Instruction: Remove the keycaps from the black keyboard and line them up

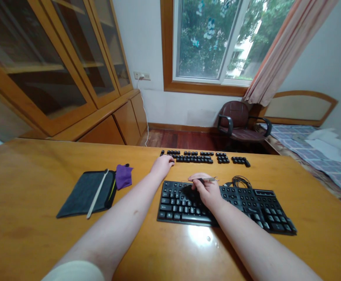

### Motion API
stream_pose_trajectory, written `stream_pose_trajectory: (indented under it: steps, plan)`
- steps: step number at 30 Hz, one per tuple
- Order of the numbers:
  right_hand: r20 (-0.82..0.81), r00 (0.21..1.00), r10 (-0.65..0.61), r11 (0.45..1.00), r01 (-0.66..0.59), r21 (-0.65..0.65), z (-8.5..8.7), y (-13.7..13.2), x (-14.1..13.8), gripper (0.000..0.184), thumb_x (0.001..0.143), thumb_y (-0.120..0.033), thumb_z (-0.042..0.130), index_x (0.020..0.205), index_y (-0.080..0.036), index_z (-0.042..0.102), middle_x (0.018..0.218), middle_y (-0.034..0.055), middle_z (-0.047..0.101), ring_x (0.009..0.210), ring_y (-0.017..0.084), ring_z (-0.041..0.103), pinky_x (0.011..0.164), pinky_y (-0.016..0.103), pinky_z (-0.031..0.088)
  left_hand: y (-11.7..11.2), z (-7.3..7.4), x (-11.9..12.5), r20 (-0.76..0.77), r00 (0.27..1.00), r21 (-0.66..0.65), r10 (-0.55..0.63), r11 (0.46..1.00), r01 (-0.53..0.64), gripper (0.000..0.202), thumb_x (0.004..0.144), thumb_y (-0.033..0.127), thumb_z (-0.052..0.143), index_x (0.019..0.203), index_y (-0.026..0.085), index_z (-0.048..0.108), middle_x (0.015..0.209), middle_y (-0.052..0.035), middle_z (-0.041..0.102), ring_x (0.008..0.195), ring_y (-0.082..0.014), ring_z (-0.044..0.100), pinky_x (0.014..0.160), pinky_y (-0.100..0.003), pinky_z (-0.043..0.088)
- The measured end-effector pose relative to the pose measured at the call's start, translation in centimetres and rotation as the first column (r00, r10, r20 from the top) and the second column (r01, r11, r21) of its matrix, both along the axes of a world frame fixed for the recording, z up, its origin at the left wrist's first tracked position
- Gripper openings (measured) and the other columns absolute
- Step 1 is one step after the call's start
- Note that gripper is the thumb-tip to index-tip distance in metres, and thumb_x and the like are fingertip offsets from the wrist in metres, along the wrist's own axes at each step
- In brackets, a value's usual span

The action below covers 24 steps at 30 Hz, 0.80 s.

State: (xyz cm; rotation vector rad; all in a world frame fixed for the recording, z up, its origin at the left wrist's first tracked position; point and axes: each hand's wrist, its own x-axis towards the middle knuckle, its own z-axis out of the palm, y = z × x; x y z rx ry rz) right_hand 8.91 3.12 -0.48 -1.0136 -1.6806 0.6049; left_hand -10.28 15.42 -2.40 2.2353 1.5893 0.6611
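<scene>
One right hand pinches a tool over a keyboard; at ten o'clock, left hand by loose keys, grip unclear.

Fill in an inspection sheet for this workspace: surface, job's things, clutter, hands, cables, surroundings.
Surface: wooden desk, bright glare in front of the keyboard.
Job's things: keyboard, upper rows lacking keycaps; loose keycaps in rows near the desk's far edge.
Clutter: dark pouch, pale stick across it, purple cloth beside.
Hands: left hand at the loose keycaps' left end, grip unclear; right hand holds a thin tool above the keyboard.
Cables: coiled black cable behind the keyboard; white cord from wall socket.
Surroundings: cabinet left; window and chair ahead; bed right.
</scene>
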Motion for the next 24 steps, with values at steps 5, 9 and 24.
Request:
stream_pose_trajectory:
  steps: [5, 9, 24]
  plan:
    - [-0.001, 1.0, -0.003, 1.0, 0.003, -0.021, -0.03, -0.04, 0.01, 0.025, 0.088, -0.031, 0.047, 0.081, -0.019, 0.068, 0.076, 0.0066, 0.067, 0.073, 0.018, 0.062, 0.071, 0.033, 0.051, -0.18, -0.42, 0.24, -0.058, 0.998, 0.053, -0.013, 0.998, 0.016, 0.014, 0.08, 0.024, 0.056, 0.086, 0.021, 0.069, 0.094, -0.006, 0.065, 0.09, -0.0201, 0.059, 0.083, -0.029, 0.044]
    - [-0.011, 1.0, -0.01, 1.0, 0.01, -0.011, -0.17, -0.01, 0.04, 0.024, 0.087, -0.031, 0.048, 0.079, -0.019, 0.067, 0.078, 0.0069, 0.067, 0.076, 0.018, 0.063, 0.072, 0.032, 0.051, -0.18, -0.34, 0.52, -0.094, 0.996, 0.072, 0.01, 0.997, -0.003, 0.015, 0.081, 0.026, 0.055, 0.087, 0.022, 0.068, 0.093, -0.0059, 0.066, 0.09, -0.0208, 0.059, 0.083, -0.03, 0.043]
    - [0.038, 0.999, -0.035, 0.999, 0.035, -0.001, -0.26, -0.03, 0.13, 0.022, 0.087, -0.03, 0.047, 0.087, -0.02, 0.067, 0.071, 0.0044, 0.064, 0.068, 0.017, 0.06, 0.069, 0.032, 0.049, -0.59, 0.26, 0.76, -0.058, 0.995, 0.103, 0.082, 0.992, -0.075, 0.017, 0.081, 0.027, 0.056, 0.092, 0.024, 0.069, 0.101, -0.0052, 0.066, 0.095, -0.0215, 0.059, 0.085, -0.031, 0.042]
